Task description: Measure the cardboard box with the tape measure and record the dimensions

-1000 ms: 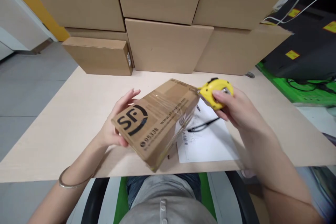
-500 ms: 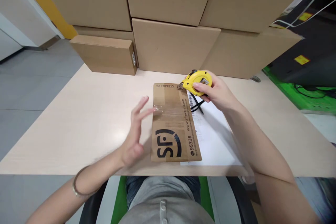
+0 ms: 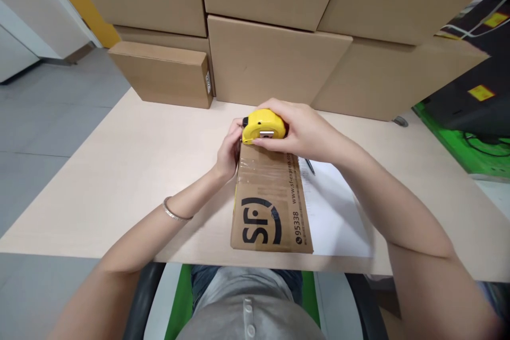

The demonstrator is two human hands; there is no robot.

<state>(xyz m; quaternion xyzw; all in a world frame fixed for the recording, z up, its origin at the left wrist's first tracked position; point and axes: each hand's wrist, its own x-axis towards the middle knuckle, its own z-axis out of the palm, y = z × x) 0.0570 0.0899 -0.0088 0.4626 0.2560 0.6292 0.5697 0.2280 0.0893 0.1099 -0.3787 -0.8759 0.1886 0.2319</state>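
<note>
My right hand (image 3: 297,126) grips a yellow tape measure (image 3: 263,123) from above and the right, at the far end of a brown SF Express cardboard box (image 3: 266,196). The tape measure's front end faces left. Against that end and the box's far left edge is my left hand (image 3: 229,151), with its fingers curled; what they pinch is hidden. A thin yellow sliver shows along the box's left side. Under the box's right side lies a white sheet of paper (image 3: 338,212), and a dark pen tip (image 3: 309,166) pokes out on it.
Large cardboard boxes (image 3: 274,61) are stacked along the back of the table (image 3: 119,186). A flatter carton (image 3: 163,74) stands at the back left. Black equipment (image 3: 470,95) and a green surface (image 3: 450,138) are at the right.
My right hand has brought the tape measure left, over the box's far end. My left hand, spread in the air before, has moved up and closed beside it.
</note>
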